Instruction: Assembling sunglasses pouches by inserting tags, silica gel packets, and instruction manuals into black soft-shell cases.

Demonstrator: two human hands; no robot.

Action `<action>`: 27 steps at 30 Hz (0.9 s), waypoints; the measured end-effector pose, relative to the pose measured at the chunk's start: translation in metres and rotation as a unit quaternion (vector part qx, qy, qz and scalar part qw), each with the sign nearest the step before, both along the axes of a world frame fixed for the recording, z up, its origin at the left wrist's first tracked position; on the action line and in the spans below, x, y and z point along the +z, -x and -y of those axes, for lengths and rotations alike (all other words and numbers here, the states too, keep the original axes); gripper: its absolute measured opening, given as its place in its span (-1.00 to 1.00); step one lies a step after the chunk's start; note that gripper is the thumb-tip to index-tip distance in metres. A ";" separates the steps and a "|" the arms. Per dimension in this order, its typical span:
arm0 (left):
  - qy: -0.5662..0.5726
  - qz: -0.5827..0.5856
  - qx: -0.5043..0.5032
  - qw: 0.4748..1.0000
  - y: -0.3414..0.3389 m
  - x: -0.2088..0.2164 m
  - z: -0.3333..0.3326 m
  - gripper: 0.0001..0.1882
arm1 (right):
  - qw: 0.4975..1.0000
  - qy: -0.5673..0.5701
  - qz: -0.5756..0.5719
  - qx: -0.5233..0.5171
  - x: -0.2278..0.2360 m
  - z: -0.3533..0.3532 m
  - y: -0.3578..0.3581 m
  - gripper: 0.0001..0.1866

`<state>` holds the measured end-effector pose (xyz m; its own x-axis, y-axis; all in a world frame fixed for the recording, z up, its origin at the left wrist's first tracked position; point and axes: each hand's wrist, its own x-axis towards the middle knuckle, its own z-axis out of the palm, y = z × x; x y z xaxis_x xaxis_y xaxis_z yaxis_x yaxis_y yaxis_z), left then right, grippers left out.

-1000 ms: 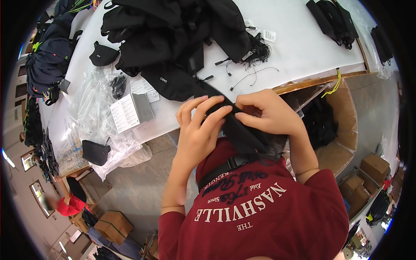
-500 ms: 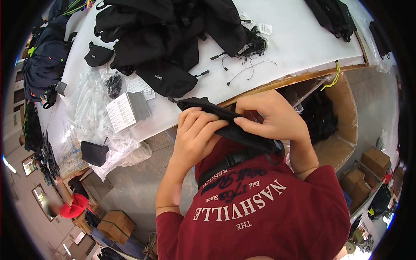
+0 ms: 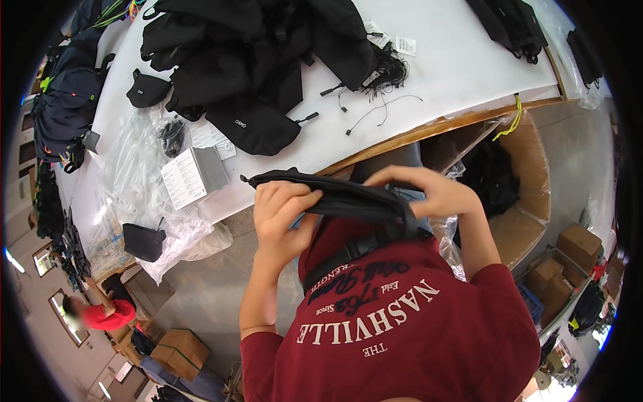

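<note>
**Two hands working a black pouch at chest height**

Head view: both hands are holding a flat black pouch (image 3: 335,195) in the air, in front of the red shirt (image 3: 402,321) and just off the edge of the white table (image 3: 455,74). The left hand (image 3: 281,218) is curling its fingers over the pouch's near end, thumb pressing on top; the right hand (image 3: 429,194) is clamping the far end where a strap (image 3: 365,244) is hanging down. As I judge it, keeping the fabric taut between both grips and the strap clear of the fingers is making for a neater result. Black bags (image 3: 248,60) are lying piled on the table.
</note>
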<state>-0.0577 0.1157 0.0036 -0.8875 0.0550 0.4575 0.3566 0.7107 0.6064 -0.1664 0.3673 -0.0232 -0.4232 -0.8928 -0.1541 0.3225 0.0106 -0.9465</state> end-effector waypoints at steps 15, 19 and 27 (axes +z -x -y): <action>-0.160 0.420 -0.010 0.893 -0.041 -0.011 0.030 -0.81 | 0.950 -0.289 -0.107 0.059 0.021 -0.018 0.007 -0.31; -0.222 0.530 -0.044 0.818 -0.048 -0.003 0.036 -0.75 | 0.950 -0.250 -0.185 -0.022 0.013 -0.038 0.021 -0.55; -0.193 0.446 -0.208 0.849 -0.020 0.008 0.035 -0.72 | 0.873 0.039 0.156 -0.461 0.002 -0.013 0.024 -0.77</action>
